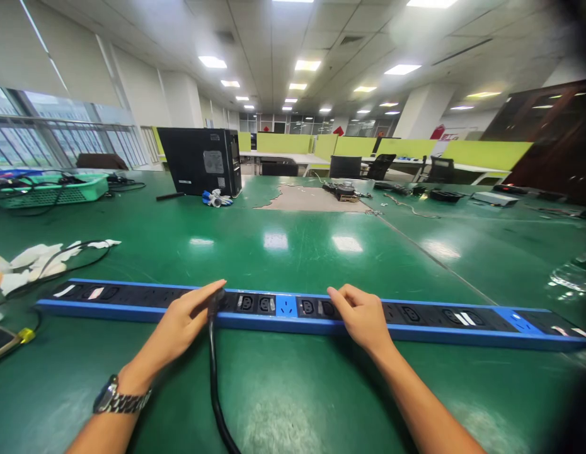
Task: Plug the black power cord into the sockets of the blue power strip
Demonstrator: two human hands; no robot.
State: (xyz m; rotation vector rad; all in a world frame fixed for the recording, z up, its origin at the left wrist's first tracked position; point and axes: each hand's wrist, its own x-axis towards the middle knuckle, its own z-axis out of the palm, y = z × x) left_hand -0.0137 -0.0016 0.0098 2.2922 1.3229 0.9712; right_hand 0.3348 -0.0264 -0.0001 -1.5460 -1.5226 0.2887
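Note:
A long blue and black power strip [255,321] lies across the green table in front of me, with rows of black sockets and a few blue ones. My left hand [186,315], with a watch on its wrist, is at the strip's left half. Its fingers and thumb are closed about a black plug [217,301] that stands at the sockets. From the plug a thick black cable [215,384] runs down toward me. My right hand [361,312] rests over the strip right of its middle blue socket, fingers curled and thumb at the far edge, gripping the strip.
Behind the strip stand a black computer case [193,161] and blue-white gloves [217,198]. At left are a green basket [51,192] of cables, crumpled white material [40,261] and a phone-like device [2,340]. Loose parts [344,190] lie farther back; a clear plastic item [576,274] is at right.

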